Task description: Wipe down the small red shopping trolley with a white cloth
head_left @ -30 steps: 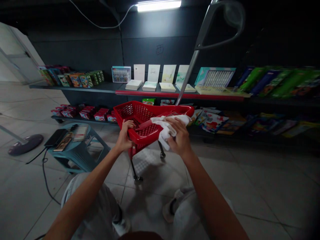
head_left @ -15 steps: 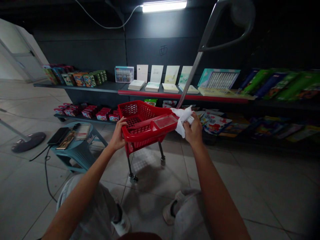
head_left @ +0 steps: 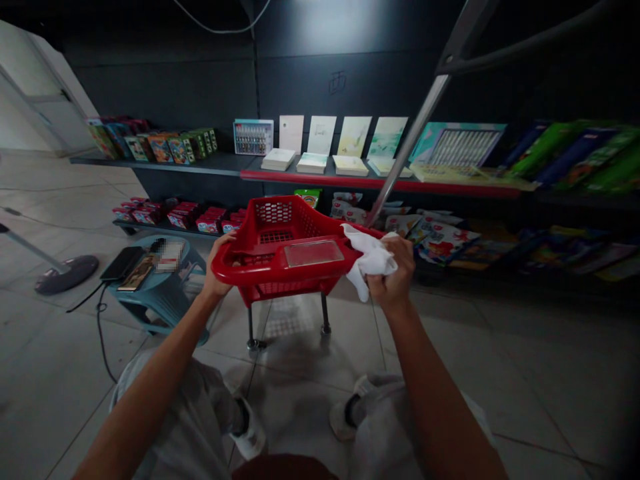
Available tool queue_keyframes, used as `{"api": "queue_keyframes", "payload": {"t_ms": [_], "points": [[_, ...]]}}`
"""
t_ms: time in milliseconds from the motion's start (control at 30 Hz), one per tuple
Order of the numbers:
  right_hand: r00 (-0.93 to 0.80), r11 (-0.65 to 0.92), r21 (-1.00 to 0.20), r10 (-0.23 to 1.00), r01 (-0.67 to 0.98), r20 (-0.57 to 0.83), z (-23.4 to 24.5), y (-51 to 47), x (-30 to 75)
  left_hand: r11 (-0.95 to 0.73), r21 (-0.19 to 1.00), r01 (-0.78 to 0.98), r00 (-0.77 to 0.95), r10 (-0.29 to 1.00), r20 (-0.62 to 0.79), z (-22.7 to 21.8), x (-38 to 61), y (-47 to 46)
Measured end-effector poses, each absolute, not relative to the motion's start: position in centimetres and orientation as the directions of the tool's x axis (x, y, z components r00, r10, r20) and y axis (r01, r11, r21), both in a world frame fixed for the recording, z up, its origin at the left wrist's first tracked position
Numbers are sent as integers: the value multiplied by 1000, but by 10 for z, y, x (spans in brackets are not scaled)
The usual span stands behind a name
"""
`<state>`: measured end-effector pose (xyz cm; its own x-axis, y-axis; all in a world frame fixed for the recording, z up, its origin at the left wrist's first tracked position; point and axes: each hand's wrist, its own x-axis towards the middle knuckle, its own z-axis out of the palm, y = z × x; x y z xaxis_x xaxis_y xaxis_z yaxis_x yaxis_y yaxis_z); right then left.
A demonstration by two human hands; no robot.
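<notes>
A red plastic shopping basket (head_left: 273, 220) on wheeled legs stands on the tiled floor in front of me. Its grey metal handle (head_left: 411, 141) slants up to the upper right. My left hand (head_left: 218, 267) grips the basket's near left rim, fingers curled over the edge. My right hand (head_left: 396, 275) is closed on a crumpled white cloth (head_left: 369, 260), pressed against the basket's near right corner. A clear rectangular panel (head_left: 314, 253) shows on the near rim between my hands.
A teal plastic stool (head_left: 161, 293) at the left carries a phone and a booklet, with a cable on the floor. A fan base (head_left: 66, 273) lies farther left. Dark shelves (head_left: 350, 179) of books and boxes run behind the basket. My knees and shoes are below.
My right hand with the cloth has moved from the basket's near rim to its right corner. The basket has turned and tilted toward me, and my left hand has shifted with the rim.
</notes>
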<state>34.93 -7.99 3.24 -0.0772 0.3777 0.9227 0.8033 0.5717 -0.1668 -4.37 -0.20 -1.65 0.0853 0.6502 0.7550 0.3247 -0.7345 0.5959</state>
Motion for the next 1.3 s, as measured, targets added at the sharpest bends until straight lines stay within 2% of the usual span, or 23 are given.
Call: {"api": "queue_keyframes", "payload": {"t_ms": [100, 300, 533, 667, 733, 833, 900, 967, 1033, 1133, 1200, 1300], "points": [[-130, 620, -113, 333, 776, 934, 30, -88, 351, -742, 594, 310, 98, 646, 757, -18, -50, -5], [-98, 684, -107, 254, 722, 962, 25, -92, 362, -759, 588, 278, 109, 633, 766, -23, -56, -5], [41, 708, -268, 320, 653, 947, 20, -87, 368, -767, 591, 250, 115, 629, 769, -20, -49, -3], [94, 609, -327, 382, 723, 919, 16, -87, 367, -710, 620, 333, 137, 687, 713, -9, -40, -17], [128, 529, -358, 421, 769, 898, 19, -90, 363, -689, 567, 452, 107, 673, 732, -2, -38, -28], [147, 480, -360, 426, 800, 893, 26, -95, 356, -674, 365, 642, 95, 542, 835, 17, -36, -52], [135, 462, -346, 429, 817, 893, 30, -97, 353, -686, 241, 687, 198, 495, 846, 38, -29, -72], [124, 437, -331, 438, 836, 890, 33, -99, 351, -728, 152, 669, 367, 500, 784, 66, -15, -94], [108, 420, -313, 444, 852, 889, 36, -101, 349, -707, 116, 698, 473, 576, 667, 94, 7, -113], [76, 405, -292, 472, 866, 878, 44, -105, 346, -536, 88, 840, 436, 762, 479, 124, 46, -129], [69, 375, -307, 531, 875, 844, 50, -108, 344, -457, 47, 888, 413, 838, 356, 131, 69, -131], [110, 317, -379, 624, 869, 774, 61, -110, 341, -334, 8, 943, 311, 888, 340, 125, 91, -126]]}}
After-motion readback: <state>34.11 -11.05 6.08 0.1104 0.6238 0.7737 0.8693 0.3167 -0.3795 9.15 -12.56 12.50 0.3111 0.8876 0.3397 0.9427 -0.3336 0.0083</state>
